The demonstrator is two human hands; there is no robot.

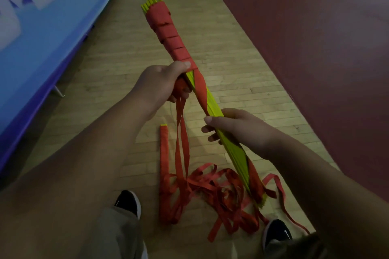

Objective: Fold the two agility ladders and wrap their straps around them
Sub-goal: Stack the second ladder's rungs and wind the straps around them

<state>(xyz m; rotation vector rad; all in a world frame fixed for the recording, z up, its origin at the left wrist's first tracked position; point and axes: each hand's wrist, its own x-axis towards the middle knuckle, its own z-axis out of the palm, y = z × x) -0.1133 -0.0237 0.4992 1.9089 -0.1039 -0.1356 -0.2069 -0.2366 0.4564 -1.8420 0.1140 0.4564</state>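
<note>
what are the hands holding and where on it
Both hold the folded ladder: the left hand grips its middle where the red strap wrapping ends, the right hand the bare rungs below.

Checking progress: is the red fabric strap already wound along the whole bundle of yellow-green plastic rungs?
No, the red fabric strap covers only the far end; the bundle near the right hand is bare.

A pale wooden plank floor [126,73] is running from 6 o'clock up towards 12 o'clock. A blue banner [52,27] with large white letters is slanting along its edge at 10 o'clock. A dark red surface [315,38] is filling the view from 1 to 4 o'clock. Two black shoes are standing on the planks, the left shoe [128,203] at 7 o'clock and the right shoe [276,233] at 5 o'clock. A grey trouser leg [117,235] is hanging just below the left one.
</note>
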